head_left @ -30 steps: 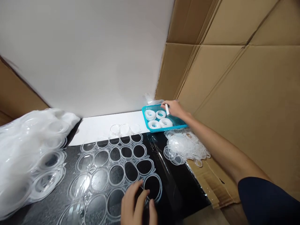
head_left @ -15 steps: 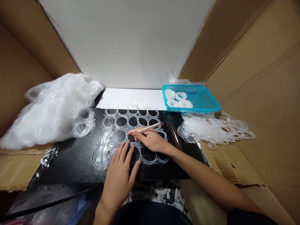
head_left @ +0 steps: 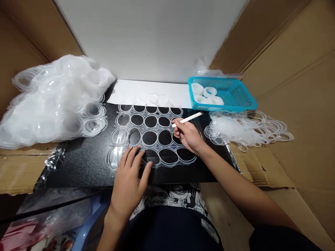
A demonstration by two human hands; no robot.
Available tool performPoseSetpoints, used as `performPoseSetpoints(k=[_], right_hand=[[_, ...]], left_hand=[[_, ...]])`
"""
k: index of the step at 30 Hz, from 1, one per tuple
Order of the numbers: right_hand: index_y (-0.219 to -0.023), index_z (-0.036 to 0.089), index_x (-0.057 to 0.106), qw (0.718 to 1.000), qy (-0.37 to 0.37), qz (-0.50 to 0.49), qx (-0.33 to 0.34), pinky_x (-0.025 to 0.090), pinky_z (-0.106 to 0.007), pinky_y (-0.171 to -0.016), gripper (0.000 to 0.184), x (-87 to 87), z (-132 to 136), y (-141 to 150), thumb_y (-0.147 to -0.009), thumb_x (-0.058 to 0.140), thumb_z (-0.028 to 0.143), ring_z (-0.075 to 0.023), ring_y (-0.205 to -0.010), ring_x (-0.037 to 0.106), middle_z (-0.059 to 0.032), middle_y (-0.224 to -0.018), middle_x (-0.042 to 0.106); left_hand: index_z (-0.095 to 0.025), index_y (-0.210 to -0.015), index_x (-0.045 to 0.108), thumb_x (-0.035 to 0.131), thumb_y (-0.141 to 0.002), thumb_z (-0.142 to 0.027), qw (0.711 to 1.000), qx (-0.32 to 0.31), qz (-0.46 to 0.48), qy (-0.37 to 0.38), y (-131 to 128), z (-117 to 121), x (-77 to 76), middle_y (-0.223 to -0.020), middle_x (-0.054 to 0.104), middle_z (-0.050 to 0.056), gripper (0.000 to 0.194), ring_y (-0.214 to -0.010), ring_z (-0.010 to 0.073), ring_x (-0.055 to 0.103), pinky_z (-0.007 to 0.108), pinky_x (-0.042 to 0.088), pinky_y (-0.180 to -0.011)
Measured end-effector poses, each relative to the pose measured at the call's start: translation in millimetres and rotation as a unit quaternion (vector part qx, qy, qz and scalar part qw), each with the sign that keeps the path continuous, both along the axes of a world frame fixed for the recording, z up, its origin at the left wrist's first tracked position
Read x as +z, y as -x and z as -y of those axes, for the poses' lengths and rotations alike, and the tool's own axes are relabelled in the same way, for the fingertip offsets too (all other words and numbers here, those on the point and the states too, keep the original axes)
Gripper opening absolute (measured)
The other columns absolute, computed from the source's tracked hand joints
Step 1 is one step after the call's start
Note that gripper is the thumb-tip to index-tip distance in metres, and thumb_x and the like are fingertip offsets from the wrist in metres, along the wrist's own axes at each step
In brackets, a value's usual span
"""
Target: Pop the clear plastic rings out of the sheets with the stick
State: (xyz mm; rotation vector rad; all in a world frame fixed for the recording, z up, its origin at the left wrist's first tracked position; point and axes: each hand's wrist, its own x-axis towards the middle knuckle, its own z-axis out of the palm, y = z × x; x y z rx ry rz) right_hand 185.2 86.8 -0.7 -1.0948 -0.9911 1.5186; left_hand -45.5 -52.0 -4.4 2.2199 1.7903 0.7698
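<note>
A clear plastic sheet of joined rings (head_left: 141, 129) lies on the black table top (head_left: 81, 164). My left hand (head_left: 131, 174) rests palm down at the sheet's near edge, its fingers spread over the lower rings. Between the thumb and fingers of my right hand (head_left: 188, 136) is a slim white pen-like stick (head_left: 188, 118) with a dark tip that points up and right. That hand hovers over the right side of the sheet. Rings on the sheet's left look cloudier, while several in the middle and right show the black surface through them.
A big heap of clear ring sheets (head_left: 57, 101) stands at the left. On the right lies a loose pile of cut-away ring webbing (head_left: 235, 127). Behind it, a blue basket (head_left: 222, 106) holds several white ring bundles (head_left: 210, 91). Cardboard walls (head_left: 293, 69) close in both sides.
My right hand has moved right and up from the middle rings with the stick. My left hand stays on the sheet's near side. The camera view has tilted down a little.
</note>
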Motion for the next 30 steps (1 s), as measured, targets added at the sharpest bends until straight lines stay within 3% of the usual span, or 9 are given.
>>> performPoseSetpoints(k=[3,6,9,11,14,18,21,25,30], right_hand=[[-0.097,0.020,0.067,0.985,-0.079,0.153,-0.029,0.045,-0.026,-0.062,0.039,-0.8,15,-15,-0.088,0.071,0.058,-0.0123,-0.064,0.056,0.0010,-0.074,0.062],[-0.102,0.020,0.069,0.932,-0.139,0.332,-0.040,0.050,-0.031,-0.072,0.035,-2.8,35,-34,-0.099,0.059,0.053,-0.0177,-0.075,0.065,-0.0032,-0.082,0.069],[-0.102,0.020,0.069,0.890,-0.161,0.423,-0.062,0.049,-0.033,-0.072,0.032,-1.0,46,-53,-0.102,0.055,0.049,-0.0197,-0.075,0.067,-0.0043,-0.082,0.071],[-0.100,0.020,0.069,0.880,-0.146,0.449,-0.056,0.048,-0.033,-0.067,0.032,7.6,46,-61,-0.101,0.055,0.048,-0.0199,-0.070,0.067,-0.0042,-0.079,0.072],[-0.098,0.020,0.072,0.879,-0.141,0.455,0.007,0.048,-0.032,-0.065,0.030,31.4,36,-55,-0.100,0.057,0.046,-0.0202,-0.070,0.068,-0.0041,-0.080,0.074],[-0.102,0.024,0.079,0.870,-0.264,0.379,0.173,0.053,-0.034,-0.091,0.022,51.2,17,-19,-0.099,0.062,0.038,-0.0205,-0.097,0.072,-0.0039,-0.104,0.079],[-0.100,0.026,0.081,0.877,-0.277,0.304,0.249,0.053,-0.036,-0.097,0.018,37.3,5,5,-0.097,0.066,0.036,-0.0207,-0.103,0.073,-0.0034,-0.108,0.080],[-0.095,0.026,0.082,0.905,-0.238,0.265,0.233,0.054,-0.037,-0.096,0.015,10.9,1,9,-0.093,0.070,0.036,-0.0217,-0.100,0.073,-0.0032,-0.104,0.080],[-0.097,0.024,0.080,0.912,-0.232,0.265,0.207,0.053,-0.035,-0.090,0.021,6.0,6,5,-0.094,0.070,0.041,-0.0208,-0.096,0.071,-0.0041,-0.103,0.078]], left_hand=[[-0.019,-0.140,0.055,0.057,-0.104,-0.032,0.999,-0.027,-0.018,-0.034,1,2,-2.9,-0.150,0.058,0.014,0.039,-0.147,0.0351,0.045,0.060,0.042,-0.119],[-0.022,-0.141,0.056,0.058,-0.102,-0.025,0.993,-0.079,-0.053,-0.066,-2,9,-6.4,-0.151,0.059,0.010,0.039,-0.147,0.0367,0.044,0.064,0.038,-0.119],[-0.021,-0.134,0.060,0.059,-0.100,-0.021,0.991,-0.109,-0.039,-0.071,-10,16,-6.6,-0.148,0.062,0.010,0.034,-0.147,0.0373,0.044,0.062,0.039,-0.116],[-0.021,-0.128,0.062,0.059,-0.100,-0.020,0.991,-0.121,-0.002,-0.059,-14,19,-2.6,-0.141,0.065,0.010,0.028,-0.143,0.0351,0.048,0.057,0.044,-0.113],[-0.024,-0.118,0.066,0.059,-0.101,-0.020,0.987,-0.146,0.059,-0.026,-18,16,8.5,-0.129,0.068,0.008,0.019,-0.127,0.0287,0.058,0.048,0.051,-0.103],[-0.024,-0.119,0.065,0.059,-0.101,-0.019,0.987,-0.112,0.111,-0.039,-21,-1,18.5,-0.129,0.064,0.009,0.020,-0.121,0.0250,0.060,0.044,0.051,-0.102],[-0.023,-0.120,0.065,0.056,-0.102,-0.020,0.988,-0.089,0.117,-0.040,-21,-17,14.3,-0.131,0.063,0.010,0.020,-0.125,0.0252,0.059,0.045,0.049,-0.108],[-0.025,-0.118,0.068,0.053,-0.104,-0.023,0.989,-0.082,0.126,0.003,-16,-24,6.4,-0.129,0.066,0.007,0.021,-0.125,0.0250,0.060,0.045,0.048,-0.110],[-0.025,-0.115,0.071,0.054,-0.104,-0.026,0.988,-0.079,0.133,0.013,-15,-23,7.9,-0.127,0.069,0.006,0.020,-0.122,0.0254,0.060,0.047,0.046,-0.110]])
